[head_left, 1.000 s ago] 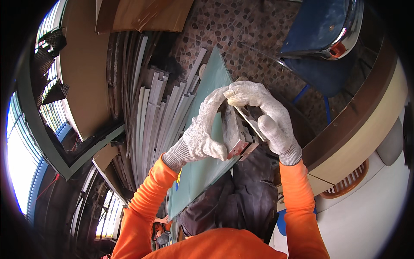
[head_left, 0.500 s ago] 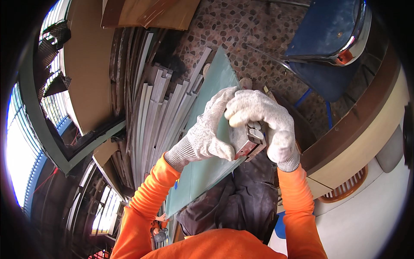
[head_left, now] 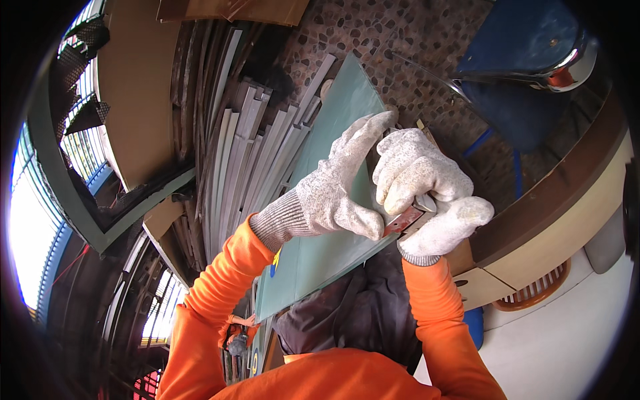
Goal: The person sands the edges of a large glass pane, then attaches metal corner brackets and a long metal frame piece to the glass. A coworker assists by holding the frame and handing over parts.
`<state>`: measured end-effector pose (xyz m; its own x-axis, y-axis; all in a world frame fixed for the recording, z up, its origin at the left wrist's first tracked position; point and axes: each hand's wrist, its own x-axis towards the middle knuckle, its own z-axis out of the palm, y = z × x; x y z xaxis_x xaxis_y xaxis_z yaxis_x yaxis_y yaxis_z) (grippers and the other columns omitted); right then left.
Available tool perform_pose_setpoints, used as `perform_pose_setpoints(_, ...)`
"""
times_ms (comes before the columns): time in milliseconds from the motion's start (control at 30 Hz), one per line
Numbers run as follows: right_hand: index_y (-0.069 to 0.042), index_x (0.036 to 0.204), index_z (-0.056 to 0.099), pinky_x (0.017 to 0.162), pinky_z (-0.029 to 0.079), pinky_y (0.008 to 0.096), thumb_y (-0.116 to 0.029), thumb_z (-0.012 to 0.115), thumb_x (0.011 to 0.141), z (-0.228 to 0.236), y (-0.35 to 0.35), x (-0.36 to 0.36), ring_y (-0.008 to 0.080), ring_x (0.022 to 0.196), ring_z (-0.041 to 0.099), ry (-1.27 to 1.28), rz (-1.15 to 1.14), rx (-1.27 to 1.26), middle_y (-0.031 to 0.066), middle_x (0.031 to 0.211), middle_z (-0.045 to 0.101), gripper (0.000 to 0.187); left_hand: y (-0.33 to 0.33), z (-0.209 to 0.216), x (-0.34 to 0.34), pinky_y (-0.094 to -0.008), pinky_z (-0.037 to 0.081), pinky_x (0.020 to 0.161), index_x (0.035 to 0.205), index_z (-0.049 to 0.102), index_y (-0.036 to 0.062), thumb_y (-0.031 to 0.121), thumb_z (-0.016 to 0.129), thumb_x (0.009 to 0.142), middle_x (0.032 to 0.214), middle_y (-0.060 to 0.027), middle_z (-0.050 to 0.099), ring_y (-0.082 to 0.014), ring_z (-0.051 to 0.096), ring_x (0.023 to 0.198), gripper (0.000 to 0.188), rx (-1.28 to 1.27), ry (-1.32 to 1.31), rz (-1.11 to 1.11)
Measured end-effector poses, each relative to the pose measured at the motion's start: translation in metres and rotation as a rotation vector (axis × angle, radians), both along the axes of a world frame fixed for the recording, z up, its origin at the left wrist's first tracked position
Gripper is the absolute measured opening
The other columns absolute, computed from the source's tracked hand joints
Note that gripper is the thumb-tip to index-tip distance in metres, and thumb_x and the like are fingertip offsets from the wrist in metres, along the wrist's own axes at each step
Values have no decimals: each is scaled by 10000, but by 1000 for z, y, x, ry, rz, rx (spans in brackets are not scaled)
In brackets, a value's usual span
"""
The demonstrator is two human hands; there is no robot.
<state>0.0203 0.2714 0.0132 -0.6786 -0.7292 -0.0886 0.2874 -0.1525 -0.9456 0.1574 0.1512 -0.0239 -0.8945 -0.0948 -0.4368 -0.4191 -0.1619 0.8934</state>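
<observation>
A pale green, glass-like sheet (head_left: 310,270) slants across my lap, its pointed far end out over the pebbled floor. My left hand (head_left: 337,180), in a speckled white knit glove, is over the sheet with its fingers stretched and its thumb spread apart. My right hand (head_left: 427,177), gloved alike, is closed around a small boxy metal tool with a reddish face (head_left: 405,219); its exact kind is hidden by the fingers. The tip of my left thumb is close beside the tool's reddish end; whether they touch I cannot tell.
Metal profiles (head_left: 250,153) lie bundled left of the sheet, near a dark green frame (head_left: 100,240) with torn mesh. At far right stands a blue chair (head_left: 517,40) with chrome trim. A curved brown-edged counter (head_left: 547,213) runs along my right. A person's orange sleeve (head_left: 230,330) shows at lower left.
My hands have drawn apart. The right has turned over and tipped the metal tool, its thumb now pointing right. My left fingers have straightened.
</observation>
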Motion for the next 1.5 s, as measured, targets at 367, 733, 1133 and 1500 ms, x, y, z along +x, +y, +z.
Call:
perform_pose_setpoints(367, -43, 678, 634, 780, 513, 378, -345, 700, 870, -1, 0, 3, 249, 736, 661, -32, -64, 42, 81, 741, 661, 363, 0, 5, -10, -528, 298, 1240, 1618, 268, 5, 789, 908, 502, 1606, -282, 324, -455, 337, 1500, 1507, -135, 24, -72)
perform_pose_setpoints(733, 64, 1170, 647, 1108, 456, 475, -646, 702, 922, 14, 12, -31, 310, 1224, 610, 10, 85, 238, 214, 1257, 650, 754, 6, 20, 5, -511, 228, 1274, 1645, 230, 24, 792, 858, 608, 1668, -273, 238, -440, 225, 1570, 1435, 7, -53, 159)
perform_pose_setpoints(1133, 62, 1408, 552, 1166, 411, 431, -570, 492, 1065, 14, 1, -25, 272, 1324, 580, -213, 47, 628, 197, 1400, 624, 722, 6, -1, 6, -469, 261, 1269, 1649, 227, 1, 750, 735, 814, 1626, -238, 373, -339, 348, 1535, 1231, 324, -182, 497)
perform_pose_setpoints(1500, 75, 1343, 601, 1127, 468, 425, -334, 440, 1098, 58, -10, -46, 279, 1267, 631, 93, 119, 717, 209, 1319, 666, 503, -32, -2, -6, -342, 445, 1121, 1411, 571, -34, 189, 578, 1026, 1297, -144, 669, -185, 617, 1239, 445, 341, -273, 417)
